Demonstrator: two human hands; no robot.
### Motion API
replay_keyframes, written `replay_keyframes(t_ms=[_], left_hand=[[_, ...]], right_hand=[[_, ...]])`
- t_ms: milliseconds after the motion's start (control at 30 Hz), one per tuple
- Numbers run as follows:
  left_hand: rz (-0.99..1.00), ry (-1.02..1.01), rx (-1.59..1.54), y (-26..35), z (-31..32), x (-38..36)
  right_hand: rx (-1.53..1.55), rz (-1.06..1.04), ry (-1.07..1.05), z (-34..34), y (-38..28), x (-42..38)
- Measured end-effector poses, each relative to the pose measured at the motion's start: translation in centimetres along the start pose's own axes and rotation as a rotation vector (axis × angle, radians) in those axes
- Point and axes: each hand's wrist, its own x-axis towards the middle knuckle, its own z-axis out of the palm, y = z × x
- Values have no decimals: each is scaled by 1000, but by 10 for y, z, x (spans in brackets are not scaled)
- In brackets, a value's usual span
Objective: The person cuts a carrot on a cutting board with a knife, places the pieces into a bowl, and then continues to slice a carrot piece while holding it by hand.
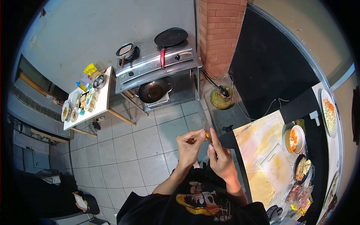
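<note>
In front of my body, my right hand [221,159] is closed around a knife, its long thin blade [202,112] pointing up and away from me. My left hand [190,147] pinches a small orange piece [206,135] against the side of the blade near the right fingers. The piece looks like carrot, but it is mostly covered by fingertips. Both hands are close together, above the tiled floor. The knife handle is hidden in my right hand.
To the right, a table holds a white cutting board [274,164], a bowl with shredded vegetables [296,139] and a small black pan [302,168]. Ahead, a stove [155,60] carries a flat black pan [171,37] and a saucepan [125,50]. A gas cylinder [221,98] stands beside it.
</note>
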Motion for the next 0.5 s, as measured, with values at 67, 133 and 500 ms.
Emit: replay_keyframes(t_ms=[67, 133, 500], left_hand=[[17, -30, -1, 3, 3, 2], [-21, -37, 24, 6, 7, 2], [-260, -313, -322, 4, 41, 2]], right_hand=[[27, 55, -27, -4, 0, -1], [53, 103, -50, -7, 1, -3], [316, 333, 41, -39, 4, -21]])
